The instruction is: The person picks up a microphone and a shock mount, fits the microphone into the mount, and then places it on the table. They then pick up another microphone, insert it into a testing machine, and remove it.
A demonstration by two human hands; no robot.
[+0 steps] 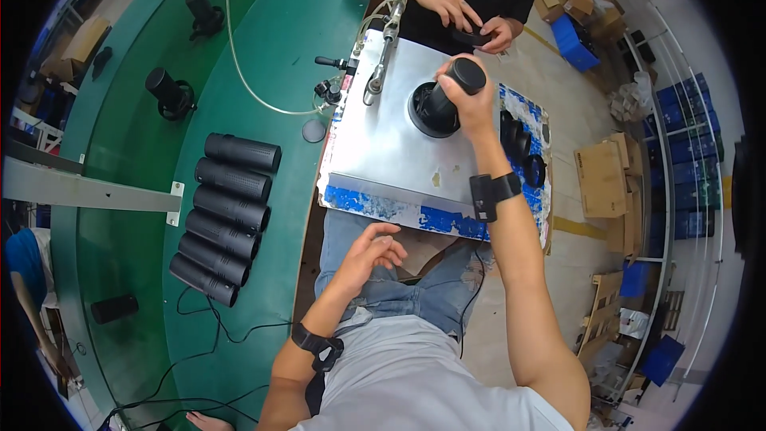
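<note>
A black cylinder (467, 74) is held tilted at the round black fixture (437, 132) on the metal plate (375, 140) by the right hand (476, 108) — fingers clamped around it. The left hand (370, 256) is held above the lap (403, 300), fingers loosely curled, slightly apart.

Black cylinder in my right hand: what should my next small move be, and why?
Probably bring your left hand up to steady the black round base. Your right hand grips the black cylinder, its lower end at that base on the silver metal surface, while your left looks empty. I can't tell if it's fully seated.
</note>
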